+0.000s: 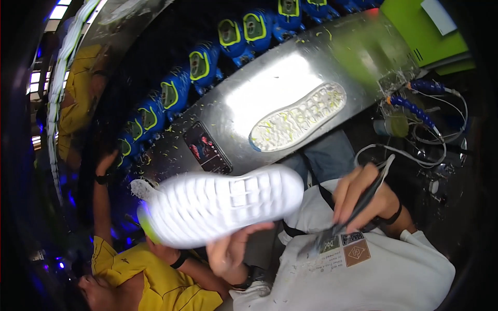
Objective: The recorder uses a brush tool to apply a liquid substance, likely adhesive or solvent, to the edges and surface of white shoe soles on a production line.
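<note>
My left hand (231, 254) grips a white shoe sole (228, 205) by its lower edge, fingers and thumb bent around it. The ribbed tread faces up, blurred by motion, with a lime-green patch at its left end. Whether an upper is attached behind it is hidden. To the right, my right hand (363, 199) is closed around a slim dark-handled tool (363, 202); its lower tip is smeared, so its kind is unclear. The tool is apart from the sole. Beyond my hands, another white sole (298, 118) lies tread up on the metal bench (233, 98), specked with yellow-green bits.
A phone (207, 147) with a lit screen lies on the bench. Blue shoes (199, 62) with lime collars line its far side. A co-worker in yellow (150, 280) sits at left, one hand near the held sole. Blue jointed hoses (415, 111), cables and a green panel (430, 31) are at right.
</note>
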The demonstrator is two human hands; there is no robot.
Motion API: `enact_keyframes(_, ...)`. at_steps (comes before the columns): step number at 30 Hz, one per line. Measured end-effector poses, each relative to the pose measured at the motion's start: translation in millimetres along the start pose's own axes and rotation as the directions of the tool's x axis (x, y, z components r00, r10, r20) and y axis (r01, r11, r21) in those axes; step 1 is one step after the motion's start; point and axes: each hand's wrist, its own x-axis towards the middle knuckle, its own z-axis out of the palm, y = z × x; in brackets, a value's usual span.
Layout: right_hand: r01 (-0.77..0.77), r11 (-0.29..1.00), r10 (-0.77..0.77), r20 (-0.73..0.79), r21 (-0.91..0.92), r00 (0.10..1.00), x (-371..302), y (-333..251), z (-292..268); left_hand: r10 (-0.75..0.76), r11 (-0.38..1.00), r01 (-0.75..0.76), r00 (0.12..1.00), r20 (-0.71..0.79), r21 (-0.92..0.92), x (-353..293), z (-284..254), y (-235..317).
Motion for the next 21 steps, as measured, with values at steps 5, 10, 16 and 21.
enact_keyframes(5, -0.084, 0.964, -0.036, -0.440, -0.250, 0.897, 15.4, 5.3, 6.8, -0.165, 0.646, 0.236, 0.972, 0.169, -0.726, 19.8, -15.7, -77.4)
enact_keyframes(10, 0.162, 0.684, -0.398, -0.178, -0.711, 0.900, 64.6, -14.6, 33.2, -0.195, 0.597, 0.128, 0.981, 0.011, -0.792, 4.7, 15.1, -108.0)
enact_keyframes(16, 0.333, 0.686, -0.400, 0.047, -0.647, 0.915, 53.9, 25.8, 60.6, 0.149, 0.831, -0.040, 0.977, 0.153, -0.555, 6.9, 6.9, -133.7)
enact_keyframes(21, 0.218, 0.705, -0.429, -0.161, -0.675, 0.889, 46.0, 15.1, 51.4, -0.460, 0.572, 0.094, 0.859, -0.223, -0.815, 35.3, 58.1, -58.1)
